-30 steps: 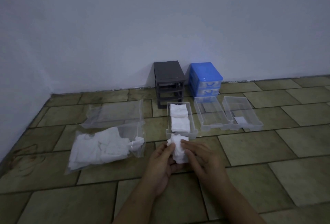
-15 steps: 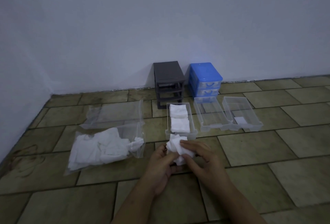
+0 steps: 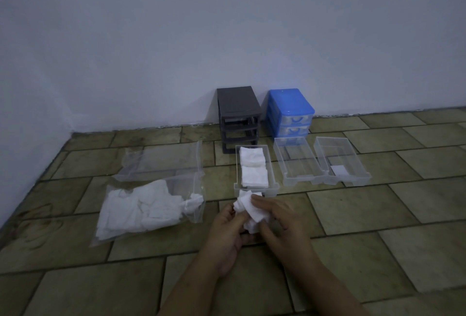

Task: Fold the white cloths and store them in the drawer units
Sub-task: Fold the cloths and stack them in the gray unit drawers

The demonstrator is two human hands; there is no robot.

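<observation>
A small crumpled white cloth is held between both my hands just above the floor. My left hand grips its left side and my right hand pinches it from the right and over the top. Directly beyond it lies a clear drawer with two folded white cloths inside. A clear bag to the left holds several loose white cloths. A grey drawer unit and a blue drawer unit stand against the wall.
Two more clear drawers lie to the right, one bare and one with a small white piece in it. A second, flat clear bag lies behind the filled bag. The floor is tiled; the wall runs behind.
My hands have turned and bunched the cloth: it hung long between them, now it is gathered tighter with my right fingers over its top.
</observation>
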